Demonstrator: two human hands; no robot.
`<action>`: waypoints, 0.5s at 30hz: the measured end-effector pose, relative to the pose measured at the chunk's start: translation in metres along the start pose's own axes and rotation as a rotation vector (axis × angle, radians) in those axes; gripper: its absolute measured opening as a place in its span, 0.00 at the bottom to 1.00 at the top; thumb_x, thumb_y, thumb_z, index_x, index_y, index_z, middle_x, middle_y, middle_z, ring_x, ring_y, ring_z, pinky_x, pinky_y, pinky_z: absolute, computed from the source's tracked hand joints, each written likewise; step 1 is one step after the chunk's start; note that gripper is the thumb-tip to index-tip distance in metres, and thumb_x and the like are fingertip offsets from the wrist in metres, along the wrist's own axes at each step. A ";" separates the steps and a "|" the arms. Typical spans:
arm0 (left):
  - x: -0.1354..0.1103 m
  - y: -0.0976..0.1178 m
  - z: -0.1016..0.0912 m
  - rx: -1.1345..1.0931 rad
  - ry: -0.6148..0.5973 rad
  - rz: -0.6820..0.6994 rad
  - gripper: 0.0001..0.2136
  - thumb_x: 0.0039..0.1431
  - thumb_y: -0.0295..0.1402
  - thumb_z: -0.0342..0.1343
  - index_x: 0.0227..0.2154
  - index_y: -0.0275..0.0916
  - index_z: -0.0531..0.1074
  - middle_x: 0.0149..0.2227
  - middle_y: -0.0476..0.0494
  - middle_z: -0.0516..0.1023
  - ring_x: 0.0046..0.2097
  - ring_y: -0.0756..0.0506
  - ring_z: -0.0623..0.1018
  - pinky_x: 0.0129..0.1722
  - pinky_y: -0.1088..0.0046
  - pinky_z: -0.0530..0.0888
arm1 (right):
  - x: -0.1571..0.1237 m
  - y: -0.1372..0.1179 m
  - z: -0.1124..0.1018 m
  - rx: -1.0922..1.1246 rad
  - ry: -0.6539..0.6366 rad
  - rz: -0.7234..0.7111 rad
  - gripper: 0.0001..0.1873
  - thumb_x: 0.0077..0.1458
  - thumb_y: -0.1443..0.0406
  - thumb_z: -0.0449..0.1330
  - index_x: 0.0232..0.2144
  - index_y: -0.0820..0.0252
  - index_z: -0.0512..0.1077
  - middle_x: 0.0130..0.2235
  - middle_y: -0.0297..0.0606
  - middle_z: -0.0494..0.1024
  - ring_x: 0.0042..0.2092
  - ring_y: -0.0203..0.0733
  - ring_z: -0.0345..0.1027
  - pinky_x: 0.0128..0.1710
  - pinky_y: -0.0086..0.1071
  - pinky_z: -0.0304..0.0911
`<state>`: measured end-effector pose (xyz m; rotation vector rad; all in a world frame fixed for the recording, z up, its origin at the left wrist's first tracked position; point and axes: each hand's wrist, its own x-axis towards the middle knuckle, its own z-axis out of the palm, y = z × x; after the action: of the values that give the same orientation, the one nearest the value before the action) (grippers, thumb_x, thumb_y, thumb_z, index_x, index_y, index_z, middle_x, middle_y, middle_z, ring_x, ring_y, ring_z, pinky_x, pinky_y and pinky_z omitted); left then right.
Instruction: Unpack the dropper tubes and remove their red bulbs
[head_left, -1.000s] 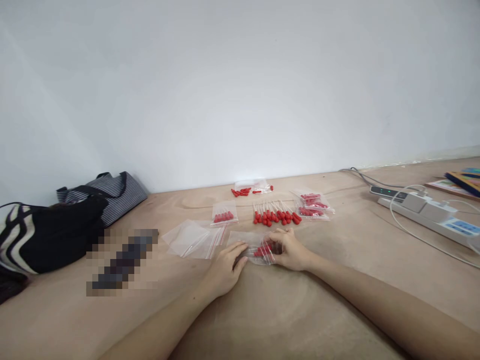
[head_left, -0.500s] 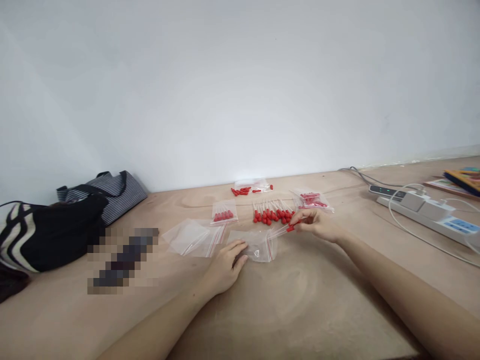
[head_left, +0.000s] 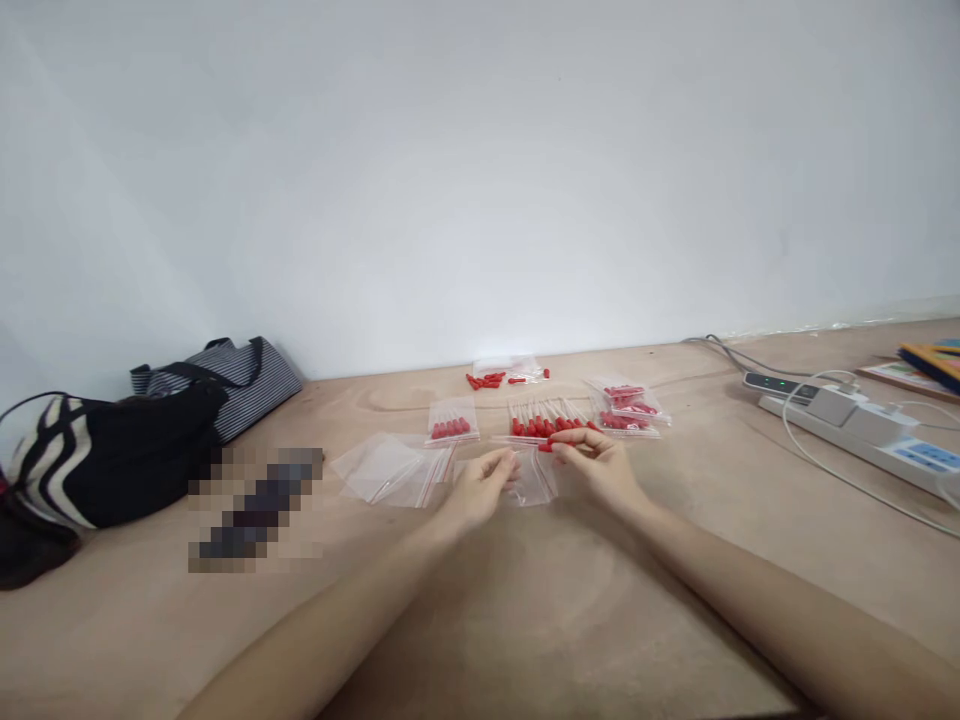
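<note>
My right hand [head_left: 604, 468] pinches droppers [head_left: 546, 446] by their red bulbs, with the thin clear tubes pointing left. How many it holds I cannot tell. My left hand [head_left: 481, 488] is closed just left of them, fingers curled together; what lies between its fingertips is hidden. Beneath both hands lies a clear zip bag [head_left: 534, 484], partly covered by the left hand. Just behind the hands is a row of loose droppers [head_left: 551, 412], red bulbs toward me. A filled zip bag [head_left: 452, 420] with several droppers lies behind my left hand.
Flat unfilled zip bags [head_left: 394, 468] fan out on the left. Filled bags [head_left: 630, 408] are stacked on the right. Loose red bulbs [head_left: 487, 380] lie by another bag near the wall. A power strip [head_left: 855, 425] with cables stands right; a black bag [head_left: 150, 450] and a blurred-out object [head_left: 259, 510] are left.
My right hand has moved left with the droppers, now level over the bag. The left hand has lifted from lying on the bag and closed near the droppers' tubes.
</note>
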<state>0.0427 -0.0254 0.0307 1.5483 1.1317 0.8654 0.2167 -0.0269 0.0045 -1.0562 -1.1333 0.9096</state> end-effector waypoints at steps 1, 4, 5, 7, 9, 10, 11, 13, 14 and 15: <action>0.005 0.002 0.006 -0.146 0.012 -0.086 0.12 0.58 0.36 0.47 0.36 0.35 0.71 0.41 0.41 0.75 0.42 0.46 0.75 0.44 0.68 0.71 | -0.005 0.001 0.007 -0.006 -0.029 -0.012 0.12 0.39 0.58 0.62 0.26 0.60 0.72 0.26 0.36 0.75 0.28 0.38 0.69 0.30 0.33 0.65; 0.018 0.005 0.016 -0.349 0.093 -0.206 0.09 0.58 0.31 0.47 0.26 0.34 0.68 0.35 0.41 0.76 0.37 0.50 0.76 0.40 0.74 0.73 | -0.014 0.007 0.021 -0.086 -0.131 -0.151 0.10 0.41 0.60 0.61 0.28 0.59 0.72 0.31 0.38 0.73 0.32 0.38 0.68 0.32 0.32 0.65; 0.023 0.005 0.017 -0.347 0.115 -0.220 0.09 0.58 0.30 0.48 0.25 0.34 0.67 0.33 0.42 0.76 0.35 0.51 0.76 0.38 0.75 0.73 | -0.015 0.009 0.022 -0.126 -0.162 -0.198 0.10 0.42 0.60 0.60 0.29 0.59 0.73 0.33 0.39 0.73 0.34 0.39 0.68 0.32 0.32 0.65; 0.033 0.003 0.013 -0.301 0.138 -0.234 0.09 0.57 0.29 0.48 0.24 0.34 0.67 0.29 0.44 0.75 0.32 0.52 0.76 0.35 0.77 0.73 | -0.016 0.010 0.022 -0.207 -0.218 -0.268 0.10 0.45 0.61 0.59 0.32 0.57 0.73 0.35 0.39 0.71 0.35 0.38 0.67 0.33 0.32 0.65; 0.048 0.001 0.004 -0.236 0.137 -0.244 0.07 0.56 0.28 0.50 0.24 0.33 0.68 0.27 0.44 0.74 0.30 0.52 0.75 0.34 0.76 0.73 | -0.015 0.008 0.018 -0.290 -0.260 -0.332 0.11 0.47 0.63 0.57 0.35 0.56 0.72 0.36 0.39 0.70 0.36 0.37 0.67 0.35 0.33 0.65; 0.057 0.000 -0.001 -0.195 0.134 -0.251 0.06 0.55 0.28 0.52 0.25 0.32 0.68 0.27 0.44 0.74 0.30 0.51 0.75 0.33 0.75 0.73 | -0.014 0.006 0.015 -0.331 -0.265 -0.368 0.11 0.47 0.64 0.57 0.35 0.56 0.72 0.36 0.38 0.70 0.36 0.37 0.66 0.37 0.34 0.64; 0.067 0.000 -0.006 -0.149 0.129 -0.258 0.05 0.54 0.29 0.53 0.26 0.32 0.69 0.27 0.44 0.74 0.30 0.51 0.75 0.33 0.74 0.73 | -0.013 0.004 0.012 -0.367 -0.260 -0.398 0.10 0.47 0.64 0.57 0.35 0.56 0.72 0.36 0.38 0.70 0.37 0.38 0.66 0.39 0.34 0.63; 0.089 -0.001 -0.016 -0.047 0.127 -0.270 0.07 0.54 0.30 0.54 0.31 0.30 0.69 0.32 0.41 0.74 0.32 0.49 0.74 0.34 0.71 0.73 | -0.009 0.003 0.006 -0.414 -0.231 -0.418 0.07 0.47 0.65 0.56 0.31 0.57 0.73 0.34 0.38 0.70 0.38 0.38 0.65 0.40 0.35 0.62; 0.100 -0.002 -0.019 0.006 0.136 -0.271 0.09 0.55 0.32 0.52 0.36 0.31 0.68 0.36 0.41 0.73 0.35 0.49 0.74 0.35 0.69 0.73 | -0.007 0.003 0.002 -0.429 -0.216 -0.410 0.06 0.48 0.66 0.56 0.29 0.57 0.73 0.34 0.38 0.70 0.38 0.39 0.65 0.39 0.34 0.62; 0.110 -0.003 -0.021 0.059 0.146 -0.270 0.11 0.56 0.33 0.51 0.40 0.33 0.67 0.40 0.42 0.71 0.38 0.48 0.73 0.37 0.67 0.72 | -0.005 0.004 -0.001 -0.445 -0.207 -0.394 0.06 0.47 0.65 0.56 0.28 0.58 0.73 0.33 0.39 0.71 0.37 0.39 0.65 0.39 0.34 0.62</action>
<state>0.0564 0.0863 0.0327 1.3558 1.4460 0.7759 0.2161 -0.0306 -0.0006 -1.0501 -1.7001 0.4667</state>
